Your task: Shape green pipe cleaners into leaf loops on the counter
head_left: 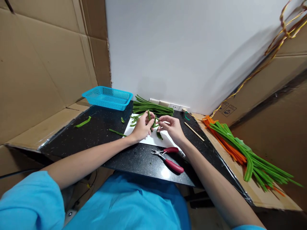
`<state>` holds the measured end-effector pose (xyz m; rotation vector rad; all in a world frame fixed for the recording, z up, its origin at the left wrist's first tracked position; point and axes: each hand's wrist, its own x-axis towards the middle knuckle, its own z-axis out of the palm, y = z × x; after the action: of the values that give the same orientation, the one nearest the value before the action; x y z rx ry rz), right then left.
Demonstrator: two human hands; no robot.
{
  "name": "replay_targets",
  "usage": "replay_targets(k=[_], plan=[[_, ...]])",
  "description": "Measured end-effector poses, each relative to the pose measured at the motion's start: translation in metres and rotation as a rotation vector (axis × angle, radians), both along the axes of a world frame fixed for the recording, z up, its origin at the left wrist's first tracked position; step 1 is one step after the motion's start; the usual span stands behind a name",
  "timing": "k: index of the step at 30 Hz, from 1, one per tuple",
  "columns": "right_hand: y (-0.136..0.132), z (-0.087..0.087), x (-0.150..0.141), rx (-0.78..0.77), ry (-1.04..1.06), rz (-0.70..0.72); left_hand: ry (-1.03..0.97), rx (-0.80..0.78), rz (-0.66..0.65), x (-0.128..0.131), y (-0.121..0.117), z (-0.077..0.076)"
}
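Over a white sheet of paper (pixel 144 140), my left hand (pixel 142 127) pinches dark green pipe cleaners (pixel 154 121) that are bent into leaf-like loops. My right hand (pixel 173 127) has its thumb and fingers closed on the right side of the same green piece. Fingers partly hide how the strands join. One green loop (pixel 159 135) hangs low between the hands, close to the paper. Beside my left hand, more short bent green pieces (pixel 134 119) lie on the paper's left part. Red-handled cutting pliers (pixel 168 156) rest on the black tabletop, nearer to me than the paper.
A blue plastic basket (pixel 107 97) stands at the back left. Behind the paper lies a bundle of dark green pipe cleaners (pixel 153 106). A wooden stick (pixel 194 131) lies right of my hands. Bright green strips (pixel 254 159) and orange strips (pixel 230 143) lie on cardboard at the right.
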<state>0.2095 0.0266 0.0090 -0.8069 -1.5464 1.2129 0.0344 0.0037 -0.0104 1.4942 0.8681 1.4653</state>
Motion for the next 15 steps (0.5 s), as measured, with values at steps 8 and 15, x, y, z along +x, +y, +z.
replay_targets(k=[8, 15], plan=[[-0.0003, -0.0015, 0.0006, -0.014, -0.033, -0.024, 0.012, 0.012, -0.010, -0.0003, -0.0004, 0.0005], [0.0028, -0.0033, 0.0011, 0.017, -0.022, 0.016, -0.002, 0.005, -0.044, -0.0003, -0.0006, -0.0012]])
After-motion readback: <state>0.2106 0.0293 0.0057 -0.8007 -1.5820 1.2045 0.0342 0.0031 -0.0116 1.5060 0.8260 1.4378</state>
